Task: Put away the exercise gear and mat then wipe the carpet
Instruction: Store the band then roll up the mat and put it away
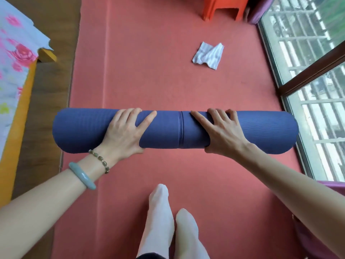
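A rolled blue exercise mat point(168, 129) lies crosswise on a salmon-red carpet point(149, 71), directly under both hands. The left hand point(125, 131) and right hand point(222, 131) press down on top of the roll, fingers spread and draped over its curve, thumbs pointing towards a seam at its middle. The mat's surface is finely ribbed. A crumpled white striped cloth point(208, 55) lies on the carpet beyond it. White-socked feet point(160, 212) stand near the mat. A wooden floor point(52, 81) and a floral bed sheet point(13, 62) are to the left, a barred window point(308, 53) to the right.
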Available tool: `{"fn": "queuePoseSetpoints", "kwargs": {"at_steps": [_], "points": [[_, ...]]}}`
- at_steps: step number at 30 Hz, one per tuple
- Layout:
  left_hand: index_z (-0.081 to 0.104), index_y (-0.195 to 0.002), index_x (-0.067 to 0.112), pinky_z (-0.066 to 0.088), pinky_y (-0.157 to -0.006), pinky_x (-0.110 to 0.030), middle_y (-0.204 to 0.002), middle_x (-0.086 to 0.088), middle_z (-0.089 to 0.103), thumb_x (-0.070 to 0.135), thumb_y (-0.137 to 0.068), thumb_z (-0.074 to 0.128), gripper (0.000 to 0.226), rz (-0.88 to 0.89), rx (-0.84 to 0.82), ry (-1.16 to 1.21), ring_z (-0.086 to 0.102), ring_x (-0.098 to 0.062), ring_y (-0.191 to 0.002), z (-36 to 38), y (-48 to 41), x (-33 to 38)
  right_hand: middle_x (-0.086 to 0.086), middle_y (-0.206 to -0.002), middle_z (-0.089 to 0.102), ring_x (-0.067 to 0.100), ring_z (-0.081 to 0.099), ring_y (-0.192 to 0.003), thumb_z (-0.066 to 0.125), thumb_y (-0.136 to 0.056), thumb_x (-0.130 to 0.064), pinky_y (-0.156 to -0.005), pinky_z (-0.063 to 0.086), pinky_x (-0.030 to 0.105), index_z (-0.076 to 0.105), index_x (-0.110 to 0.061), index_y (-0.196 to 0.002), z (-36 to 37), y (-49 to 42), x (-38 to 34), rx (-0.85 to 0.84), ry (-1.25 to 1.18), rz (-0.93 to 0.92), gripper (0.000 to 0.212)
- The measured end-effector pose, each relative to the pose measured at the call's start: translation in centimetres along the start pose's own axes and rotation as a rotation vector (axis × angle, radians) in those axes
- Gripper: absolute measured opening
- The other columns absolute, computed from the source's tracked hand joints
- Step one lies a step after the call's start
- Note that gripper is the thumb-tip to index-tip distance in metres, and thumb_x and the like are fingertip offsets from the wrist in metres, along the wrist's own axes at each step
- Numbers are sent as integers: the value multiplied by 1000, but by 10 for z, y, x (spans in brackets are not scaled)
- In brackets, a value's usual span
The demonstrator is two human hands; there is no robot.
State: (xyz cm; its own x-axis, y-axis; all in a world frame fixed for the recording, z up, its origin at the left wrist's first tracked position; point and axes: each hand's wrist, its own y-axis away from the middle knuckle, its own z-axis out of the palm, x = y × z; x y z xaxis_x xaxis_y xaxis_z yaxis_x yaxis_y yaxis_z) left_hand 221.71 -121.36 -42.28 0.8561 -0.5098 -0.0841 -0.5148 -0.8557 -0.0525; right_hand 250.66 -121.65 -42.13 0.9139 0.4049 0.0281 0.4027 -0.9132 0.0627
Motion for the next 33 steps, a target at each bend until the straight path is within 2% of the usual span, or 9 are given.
{"fn": "queuePoseSetpoints", "kwargs": {"at_steps": [6,13,19,25,29,33], "points": [[40,-135,17,43,-88,-47,-111,-22,56,29,-47,78,97,34,55,35,56,-39,-100,-174,-1,33,13,-104,55,32,54,-88,77,-31,-30,-80,39,46,36,-25,-136,-176,71,19,65,45,64,113],[39,-134,19,44,-88,-48,-112,-21,57,30,-41,77,101,164,142,50,56,-38,-99,-301,9,102,15,-105,55,32,55,-90,77,-29,-33,-81,40,46,35,-24,-136,-294,184,35,95,108,185,115],[40,-134,18,45,-89,-48,-111,-23,59,33,-34,79,108,372,221,62,58,-39,-98,-350,-11,163,15,-106,56,32,56,-92,78,-24,-37,-82,41,48,37,-25,-135,-340,276,47,83,156,396,119],[43,-133,18,45,-84,-47,-109,-22,58,32,-33,80,107,696,252,119,56,-38,-93,-380,-53,236,18,-107,57,33,58,-91,78,-27,-40,-80,42,50,36,-25,-134,-360,365,45,32,181,716,116],[46,-133,17,40,-84,-47,-109,-23,57,34,-34,78,105,910,259,128,55,-38,-94,-391,-68,284,21,-110,58,35,58,-94,75,-32,-42,-80,42,53,37,-25,-135,-363,416,22,-5,181,927,111],[44,-134,18,39,-87,-48,-113,-24,57,36,-35,76,106,1174,273,154,54,-39,-98,-395,-65,336,21,-112,59,34,60,-96,79,-25,-46,-80,45,56,35,-28,-135,-362,467,-25,-56,193,1196,120]]}}
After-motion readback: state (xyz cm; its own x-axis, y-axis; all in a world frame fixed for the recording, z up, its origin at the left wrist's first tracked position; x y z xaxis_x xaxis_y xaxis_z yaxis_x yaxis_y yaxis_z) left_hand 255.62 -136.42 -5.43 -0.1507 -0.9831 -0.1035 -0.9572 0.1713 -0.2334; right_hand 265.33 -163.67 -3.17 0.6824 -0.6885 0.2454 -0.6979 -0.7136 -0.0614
